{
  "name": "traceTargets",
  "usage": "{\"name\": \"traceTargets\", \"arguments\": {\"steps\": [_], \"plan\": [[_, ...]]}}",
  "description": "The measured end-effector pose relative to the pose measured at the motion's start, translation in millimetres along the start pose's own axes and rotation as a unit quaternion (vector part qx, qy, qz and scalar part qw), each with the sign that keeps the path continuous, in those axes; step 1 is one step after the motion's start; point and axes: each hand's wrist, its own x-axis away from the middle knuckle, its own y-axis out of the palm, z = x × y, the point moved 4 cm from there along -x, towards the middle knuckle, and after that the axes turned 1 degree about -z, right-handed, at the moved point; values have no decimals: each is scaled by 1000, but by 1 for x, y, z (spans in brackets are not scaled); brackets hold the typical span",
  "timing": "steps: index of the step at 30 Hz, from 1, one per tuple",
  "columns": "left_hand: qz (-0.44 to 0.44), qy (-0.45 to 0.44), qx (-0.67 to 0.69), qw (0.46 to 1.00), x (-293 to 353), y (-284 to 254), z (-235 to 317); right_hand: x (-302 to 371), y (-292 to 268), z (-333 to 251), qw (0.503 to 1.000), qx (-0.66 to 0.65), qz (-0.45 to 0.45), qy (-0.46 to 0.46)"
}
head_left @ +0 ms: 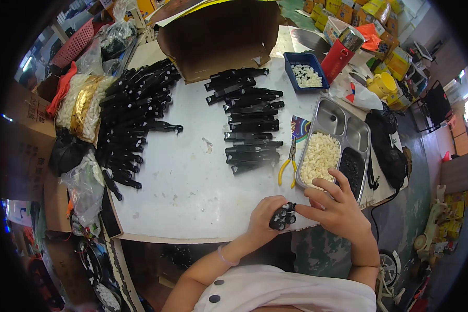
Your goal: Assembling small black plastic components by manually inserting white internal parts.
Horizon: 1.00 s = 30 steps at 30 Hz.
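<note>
My left hand (264, 217) is closed around a black plastic part (283, 217) with round ends, held just off the table's near edge. Beside it, my right hand (338, 209) has its fingers apart, and one fingertip touches the end of that part. Below those fingers lies a steel compartment tray (367, 136). Small cream-white pieces (320, 156) fill one of its sections, and small black pieces (352, 167) lie in another. Yellow-handled pliers (287, 165) rest left of the tray. A row of long black parts (252, 126) runs up the table's middle.
A larger heap of black parts (135, 104) covers the table's left side. At the back stands an open cardboard box (218, 41). A blue bin (299, 86) of white pieces and a red bottle (338, 58) stand at the back right. A black bag (385, 145) lies right.
</note>
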Motion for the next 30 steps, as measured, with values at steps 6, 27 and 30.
{"name": "traceTargets", "arguments": {"steps": [6,27,30], "plan": [[-3,14,16,1000,-1,0,2,4,3,4,998,-57,33,-14],[-18,7,24,1000,2,2,0,1,1,6,998,-34,41,-37],[-10,0,28,1000,2,1,-1,4,0,2,994,44,49,-89]]}}
